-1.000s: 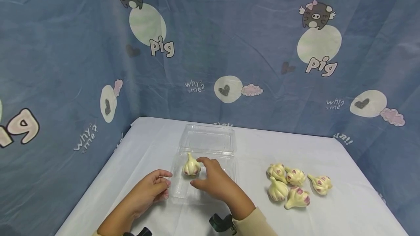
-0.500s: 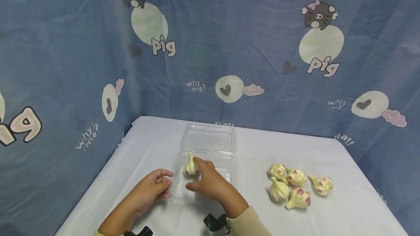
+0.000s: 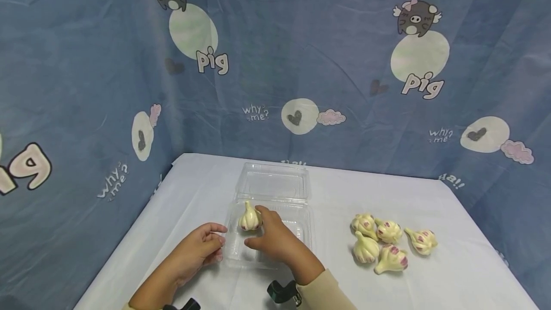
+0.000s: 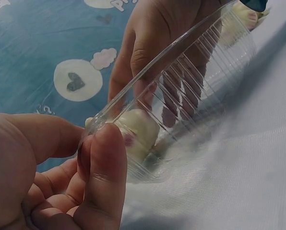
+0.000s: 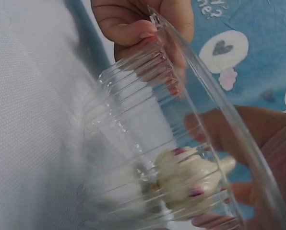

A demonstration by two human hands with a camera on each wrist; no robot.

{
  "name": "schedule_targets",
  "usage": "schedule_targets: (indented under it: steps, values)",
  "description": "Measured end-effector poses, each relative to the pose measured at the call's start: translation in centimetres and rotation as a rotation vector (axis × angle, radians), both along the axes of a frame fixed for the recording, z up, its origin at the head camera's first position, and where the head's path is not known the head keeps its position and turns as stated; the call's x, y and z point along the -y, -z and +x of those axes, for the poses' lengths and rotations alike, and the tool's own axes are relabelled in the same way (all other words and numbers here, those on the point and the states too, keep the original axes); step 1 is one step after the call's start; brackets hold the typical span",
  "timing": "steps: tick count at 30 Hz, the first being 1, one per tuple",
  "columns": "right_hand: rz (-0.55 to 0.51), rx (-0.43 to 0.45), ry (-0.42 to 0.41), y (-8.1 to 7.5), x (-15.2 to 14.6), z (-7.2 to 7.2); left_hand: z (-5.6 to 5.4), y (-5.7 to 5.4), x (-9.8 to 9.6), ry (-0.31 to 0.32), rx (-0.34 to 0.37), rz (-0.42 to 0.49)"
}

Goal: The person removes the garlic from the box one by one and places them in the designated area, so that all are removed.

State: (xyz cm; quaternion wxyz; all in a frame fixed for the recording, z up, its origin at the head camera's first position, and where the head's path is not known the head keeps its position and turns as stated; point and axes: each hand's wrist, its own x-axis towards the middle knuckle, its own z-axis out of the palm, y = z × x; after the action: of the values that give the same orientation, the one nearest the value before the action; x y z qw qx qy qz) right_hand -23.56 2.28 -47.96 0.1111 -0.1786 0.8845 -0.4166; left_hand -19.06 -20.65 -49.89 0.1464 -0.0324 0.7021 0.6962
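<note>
A clear plastic clamshell container point(image 3: 234, 252) lies unfolded on the white cloth, its lid point(image 3: 272, 182) toward the back. Inside the base's left part stands a cream garlic bulb point(image 3: 249, 219) with purple marks, stem up. My left hand point(image 3: 200, 248) pinches the base's left rim between thumb and fingers, plainest in the left wrist view. Over the base, my right hand point(image 3: 275, 236) has its index fingertip against the bulb's right side and its thumb held apart in front. Ribbed plastic walls partly veil the bulb point(image 5: 188, 179) in the right wrist view.
Several more garlic bulbs point(image 3: 389, 231) lie in a loose group to the right on the white-covered table point(image 3: 331, 271). A blue curtain point(image 3: 336, 61) with pig prints hangs behind and along the left. Dark wrist-worn devices point(image 3: 281, 292) show near the front edge.
My right hand has shifted slightly left, bringing its index finger against the garlic bulb in the container. The left hand stays at the rim.
</note>
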Motion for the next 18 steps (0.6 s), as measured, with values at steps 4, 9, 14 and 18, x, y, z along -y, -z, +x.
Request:
schedule_targets:
  steps: [4, 9, 14, 18]
  values:
    - [-0.010, 0.020, 0.011, -0.03, -0.04, -0.06, 0.03, -0.07, -0.06, 0.002, -0.001, 0.006]
    - [0.000, 0.016, -0.006, -0.06, -0.06, -0.15, 0.04, -0.09, -0.03, 0.012, -0.008, 0.014]
    - [0.005, -0.005, -0.039, 0.06, 0.01, -0.21, 0.07, -0.11, -0.03, 0.014, -0.008, 0.019]
    - [0.003, -0.005, -0.059, 0.16, -0.06, -0.17, 0.11, -0.07, -0.04, 0.016, -0.007, 0.017]
